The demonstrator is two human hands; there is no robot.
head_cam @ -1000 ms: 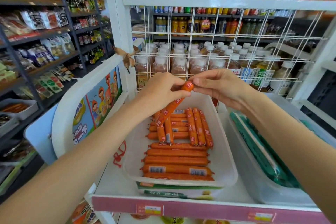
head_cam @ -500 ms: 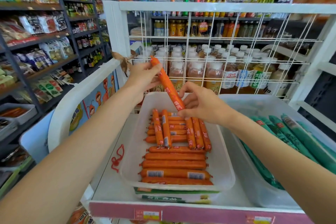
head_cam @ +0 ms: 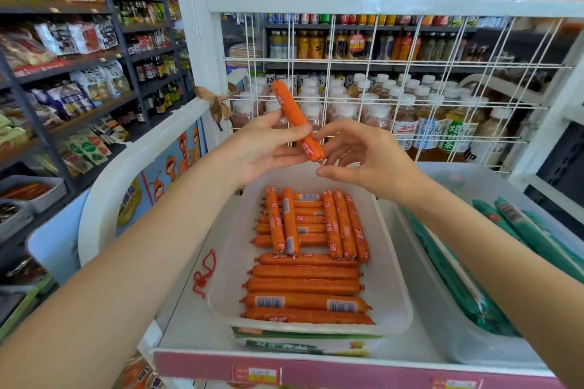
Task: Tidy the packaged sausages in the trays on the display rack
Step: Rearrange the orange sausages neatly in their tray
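Note:
My left hand holds an orange packaged sausage between thumb and fingers, above the far end of a white tray; the sausage tilts with its upper end to the far left. My right hand hovers beside its lower end, fingers loosely spread and holding nothing. Several orange sausages lie crosswise in the near half of the tray. Others lie lengthwise on a crosswise layer in the far half.
A second clear tray at the right holds green packaged sausages. A white wire grid backs the rack, with bottled drinks behind it. The rack's pink front edge is near me. Stocked shelves stand at the left.
The sausage has been lifted out of the tray and now sits higher in my left hand. My right hand has let go of it and opened beside its lower end.

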